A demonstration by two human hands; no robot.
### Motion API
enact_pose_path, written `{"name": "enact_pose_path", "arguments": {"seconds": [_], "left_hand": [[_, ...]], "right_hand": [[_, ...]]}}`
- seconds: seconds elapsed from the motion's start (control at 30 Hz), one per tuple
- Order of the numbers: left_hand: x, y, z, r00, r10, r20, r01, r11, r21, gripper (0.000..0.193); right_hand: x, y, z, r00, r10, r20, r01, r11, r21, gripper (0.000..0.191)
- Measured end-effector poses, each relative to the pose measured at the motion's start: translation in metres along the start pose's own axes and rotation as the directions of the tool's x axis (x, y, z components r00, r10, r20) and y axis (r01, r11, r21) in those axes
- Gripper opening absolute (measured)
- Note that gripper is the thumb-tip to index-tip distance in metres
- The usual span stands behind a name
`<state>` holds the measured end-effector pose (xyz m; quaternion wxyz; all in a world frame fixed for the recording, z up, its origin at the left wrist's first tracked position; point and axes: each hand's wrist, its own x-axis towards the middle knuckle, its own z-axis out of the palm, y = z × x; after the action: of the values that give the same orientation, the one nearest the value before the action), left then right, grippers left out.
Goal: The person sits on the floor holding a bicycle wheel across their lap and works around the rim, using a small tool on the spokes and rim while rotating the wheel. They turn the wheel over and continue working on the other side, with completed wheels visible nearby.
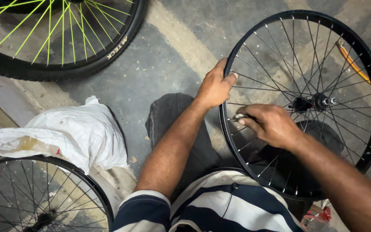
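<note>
Wheel in hand: a bare black metal bicycle rim with thin silver spokes and a black hub [302, 103] stands tilted against the person's lap, over the right knee; no tyre is on it.
Left hand [214, 88]: closed round the rim's left edge, thumb on the inner side, fingers wrapped over the outside.
Right hand [271, 124]: reaching in among the spokes, fingertips pinched on a small dark metal tool [240, 117] just inside the rim, near a spoke end.
Progress: as a judgement, spoke work is under way at the rim's left side; all the spokes look laced, and nothing shows how many have been seen to.
Left side: a crumpled white plastic bag [71, 133] lies on the grey concrete floor [151, 73], near the left knee.
Other wheels: a tyred black wheel with neon-green spokes [61, 34] at top left, and a black spoked wheel [39, 197] at bottom left, both well apart from the hands.
Open room: bare floor between the bag and the held rim.
Right edge: an orange tube [354, 64] passes behind the rim.
</note>
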<state>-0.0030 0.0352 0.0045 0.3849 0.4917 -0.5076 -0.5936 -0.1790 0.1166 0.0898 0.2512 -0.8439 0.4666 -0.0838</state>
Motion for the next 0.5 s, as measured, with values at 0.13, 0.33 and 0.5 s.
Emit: {"name": "enact_pose_path", "arguments": {"seconds": [0.13,0.33,0.5], "left_hand": [[-0.003,0.005,0.003,1.000,-0.009,-0.008,0.009,1.000,-0.012,0.066],[0.002,-0.008,0.004,1.000,0.001,-0.008,-0.001,1.000,-0.008,0.064],[0.008,-0.023,0.008,0.983,0.177,-0.052,-0.164,0.966,0.202,0.063]], "right_hand": [[0.014,-0.004,-0.003,0.957,0.183,0.225,-0.213,0.970,0.120,0.033],[0.019,-0.017,-0.010,0.926,0.257,0.278,-0.266,0.964,-0.003,0.047],[0.017,-0.018,0.013,0.977,-0.215,0.016,0.198,0.867,-0.458,0.028]]}}
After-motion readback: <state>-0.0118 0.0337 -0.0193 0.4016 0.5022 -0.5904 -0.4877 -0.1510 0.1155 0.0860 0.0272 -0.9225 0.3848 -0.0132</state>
